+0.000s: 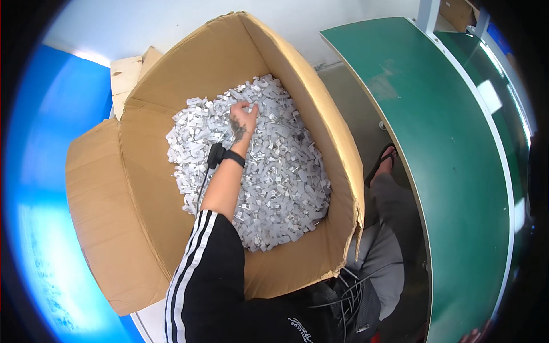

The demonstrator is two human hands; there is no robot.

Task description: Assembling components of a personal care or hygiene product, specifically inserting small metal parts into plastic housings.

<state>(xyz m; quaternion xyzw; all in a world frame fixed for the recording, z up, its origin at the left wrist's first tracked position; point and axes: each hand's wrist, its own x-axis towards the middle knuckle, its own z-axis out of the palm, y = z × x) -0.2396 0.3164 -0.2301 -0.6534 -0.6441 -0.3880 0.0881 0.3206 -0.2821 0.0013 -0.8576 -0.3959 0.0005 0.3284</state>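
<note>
My left hand (244, 119) reaches into a large open cardboard box (143, 166) and touches the top of a heap of small whitish plastic-and-metal pieces (280, 171). Its fingers are curled down toward the thumb among the pieces. Whether a piece sits between the fingertips is too small to make out. A dark wristband (233, 158) with a small black device (216, 155) and a cable is on that wrist. Of my right hand (476, 335), only a bit of the fingers shows at the lower right rim, by the green table; what it holds is hidden.
A green-topped table (452, 171) with a pale edge curves along the right. Box flaps (108, 217) fold outward on the left, beside a bright blue surface (51, 188). A sandaled foot (384, 163) is on the floor between box and table. Black cables (349, 291) hang at my waist.
</note>
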